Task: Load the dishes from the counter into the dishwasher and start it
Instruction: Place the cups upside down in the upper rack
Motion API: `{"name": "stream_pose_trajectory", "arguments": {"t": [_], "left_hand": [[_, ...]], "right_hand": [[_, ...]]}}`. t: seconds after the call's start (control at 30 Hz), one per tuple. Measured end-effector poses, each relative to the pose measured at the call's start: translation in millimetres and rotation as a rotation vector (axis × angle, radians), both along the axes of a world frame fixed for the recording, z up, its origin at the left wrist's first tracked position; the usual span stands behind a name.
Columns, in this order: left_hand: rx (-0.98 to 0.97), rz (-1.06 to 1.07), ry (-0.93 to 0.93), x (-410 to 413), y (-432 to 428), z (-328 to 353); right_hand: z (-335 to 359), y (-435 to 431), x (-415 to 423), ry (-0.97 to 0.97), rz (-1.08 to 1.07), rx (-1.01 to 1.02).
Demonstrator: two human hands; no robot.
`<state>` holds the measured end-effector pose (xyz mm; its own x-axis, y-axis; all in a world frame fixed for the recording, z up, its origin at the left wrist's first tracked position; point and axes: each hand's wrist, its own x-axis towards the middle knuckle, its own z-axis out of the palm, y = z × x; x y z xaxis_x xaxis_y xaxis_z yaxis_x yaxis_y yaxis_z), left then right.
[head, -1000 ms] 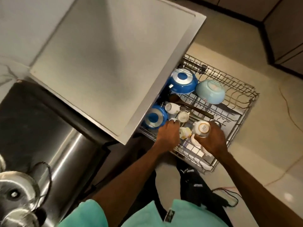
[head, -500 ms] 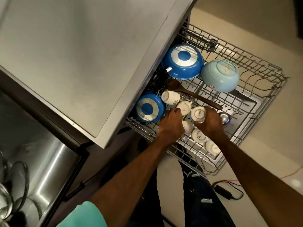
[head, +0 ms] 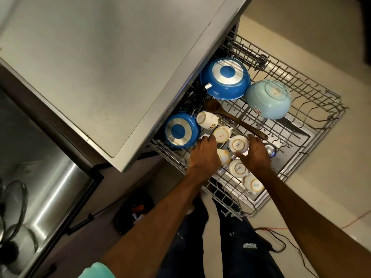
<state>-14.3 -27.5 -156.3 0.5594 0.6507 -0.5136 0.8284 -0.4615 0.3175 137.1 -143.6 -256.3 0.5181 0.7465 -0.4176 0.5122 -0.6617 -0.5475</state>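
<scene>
The dishwasher's lower rack [head: 313, 109] is pulled out over the floor. In it lie two upturned blue pans [head: 225, 78] [head: 180, 130], a pale blue bowl [head: 268, 99], a wooden spoon [head: 236, 119] and several upturned white cups. My left hand [head: 204, 155] curls its fingers over a mostly hidden white cup [head: 203, 136] beside the small pan. My right hand [head: 258, 155] has fingers and thumb around an upturned white cup [head: 239, 144] sitting among the others. Two more cups [head: 237, 168] [head: 253, 184] stand below it.
The steel counter top [head: 100, 67] overhangs the rack's left side. A steel sink [head: 40, 187] is at lower left. A metal ladle bowl [head: 270, 150] lies right of my right hand. Cables [head: 281, 243] trail on the floor near my legs.
My right hand has brought its cup down from above the rack into the row of upturned cups. My left hand has stayed on the cup by the small pan. The view has shifted closer.
</scene>
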Motion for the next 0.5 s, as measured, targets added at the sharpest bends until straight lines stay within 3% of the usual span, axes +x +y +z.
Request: {"name": "stream_pose_trajectory", "arguments": {"t": [0.27, 0.5], "left_hand": [[0.015, 0.105, -0.042, -20, -30, 25], [-0.01, 0.255, -0.169, -36, -88, 42]], "right_hand": [[30, -36, -5, -0.069, -0.075, 0.214], [74, -87, -20, -0.017, -0.109, 0.31]]}}
